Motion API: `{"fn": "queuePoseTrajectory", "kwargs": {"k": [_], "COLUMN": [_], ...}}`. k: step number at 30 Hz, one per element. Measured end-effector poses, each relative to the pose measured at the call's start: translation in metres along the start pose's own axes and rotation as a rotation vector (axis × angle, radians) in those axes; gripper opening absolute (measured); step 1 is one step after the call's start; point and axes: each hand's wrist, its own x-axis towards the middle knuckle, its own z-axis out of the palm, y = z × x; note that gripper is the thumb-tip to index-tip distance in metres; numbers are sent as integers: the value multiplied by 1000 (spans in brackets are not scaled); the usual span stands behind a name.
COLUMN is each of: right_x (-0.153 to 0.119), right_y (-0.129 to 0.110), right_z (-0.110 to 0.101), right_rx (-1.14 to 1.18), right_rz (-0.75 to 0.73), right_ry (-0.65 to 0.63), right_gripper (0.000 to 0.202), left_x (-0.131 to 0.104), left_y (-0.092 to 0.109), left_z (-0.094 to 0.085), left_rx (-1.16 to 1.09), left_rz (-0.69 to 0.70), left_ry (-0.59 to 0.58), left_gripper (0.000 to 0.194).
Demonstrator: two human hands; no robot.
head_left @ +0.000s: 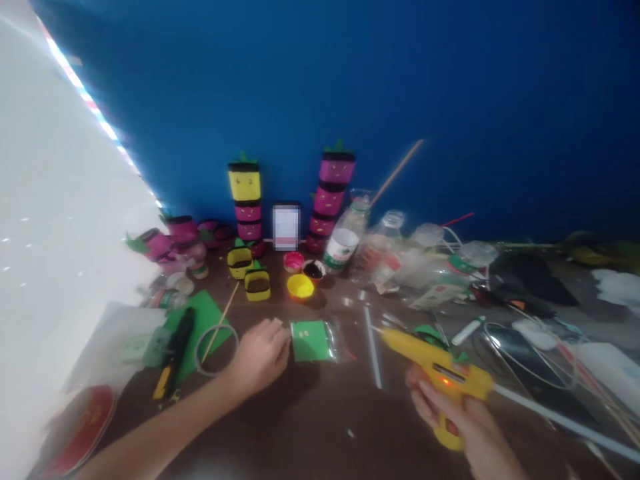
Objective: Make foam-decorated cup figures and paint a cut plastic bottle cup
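Note:
My right hand (453, 413) is wrapped round the handle of a yellow hot glue gun (440, 363). A small orange light glows on the gun's side, its nozzle points left, and a long whitish glue stick (560, 420) runs out of its back. Fingers curled together, my left hand (263, 353) hovers or rests just left of a green square (311, 341) in a clear plastic bag; whatever it holds is hidden and blurred. Two tiny pale pieces (303, 333) lie on the green square. Between the hands lies another glue stick (373, 348).
Purple and yellow face-painted cups stand stacked, with a yellow cup (245, 183) topping the left stack. Paint pots, including a yellow one (301, 287), sit mid-table. Plastic bottles (343, 243) crowd the back right. At left lie a black-and-yellow cutter (180, 350), a tape ring (216, 350) and green sheet (203, 313).

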Motion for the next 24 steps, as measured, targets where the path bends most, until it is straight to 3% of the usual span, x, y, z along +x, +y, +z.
{"fn": "queuePoseTrajectory", "kwargs": {"k": [4, 7, 16, 24], "right_x": [24, 42, 56, 56], "right_y": [-6, -12, -9, -6], "right_z": [30, 47, 61, 62], "right_rx": [4, -104, -154, -256], "right_rz": [169, 167, 148, 116], "right_ry": [-304, -394, -323, -281], "right_gripper": [41, 42, 36, 35], "left_x": [-14, -18, -16, -15], "left_y": [2, 5, 1, 0], "left_z": [28, 34, 32, 28], "left_rx": [33, 4, -103, -147], "left_rz": [128, 154, 172, 141], "left_ry": [80, 136, 170, 112], "left_gripper": [14, 13, 11, 9]}}
